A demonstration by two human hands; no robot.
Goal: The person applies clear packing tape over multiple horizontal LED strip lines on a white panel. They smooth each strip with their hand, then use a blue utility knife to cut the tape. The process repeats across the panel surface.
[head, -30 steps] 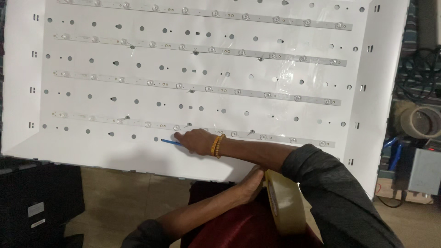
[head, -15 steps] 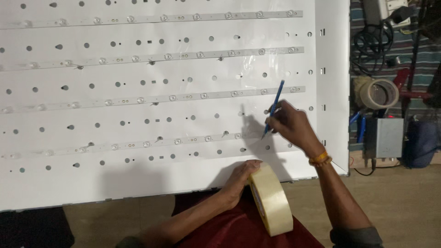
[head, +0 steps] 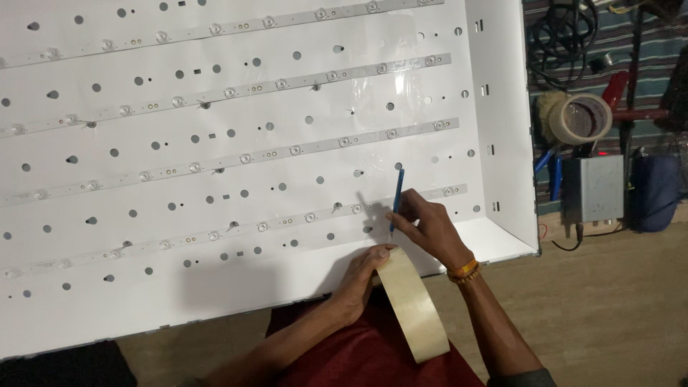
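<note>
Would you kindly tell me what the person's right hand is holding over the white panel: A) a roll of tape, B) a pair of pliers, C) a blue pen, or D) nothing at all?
C: the right hand grips a slim blue pen upright over the white panel, while the roll of tape sits at the left hand.

We're looking down on a brown floor (head: 616, 308), plain and evenly toned, filling the lower right of the frame and running in a dim strip along the bottom edge. Up in the upper right we see a striped mat (head: 573, 43) with a coil of black cable (head: 559, 36) on it, a small grey metal box (head: 593, 188) below, and a dark blue bag (head: 656, 192) at the right edge. Light is soft, shadows faint.
</note>
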